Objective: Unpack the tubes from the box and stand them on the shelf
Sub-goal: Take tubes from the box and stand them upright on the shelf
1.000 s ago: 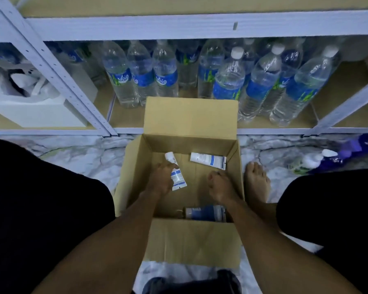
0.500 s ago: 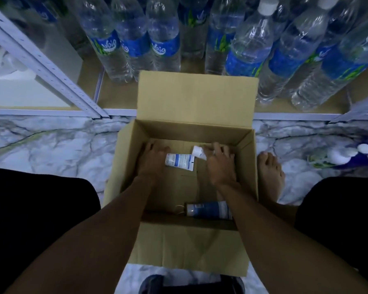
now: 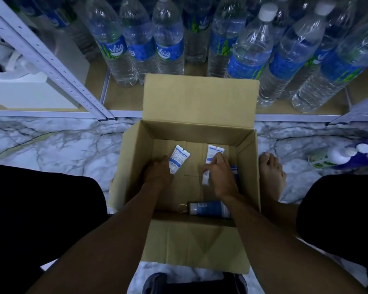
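- A brown corrugated cardboard box stood open on the white, grey-veined marble floor. Its far flap rose against the shelf front and its near flap was folded out flat towards the person.
- The left hand was down inside the box, fingers curled round the lower end of a flat white-and-blue plastic tube. The tube's crimped end pointed at the far wall.
- The right hand pinched a second white-and-blue tube, with the white cap end showing below the fingers.
- A dark blue cylindrical tube lay on its side against the near wall, beside a thin rubber-band loop.
- Bare cardboard showed between the two hands, and the box walls stood close outside each wrist.
- The pale metal shelf with perforated posts carried a tan board crowded with clear ribbed plastic water bottles with blue labels. A narrow bare strip of board lay left of the far flap, and a white rectangular box filled the left bay.
- A bare foot rested just beside the box's right wall.
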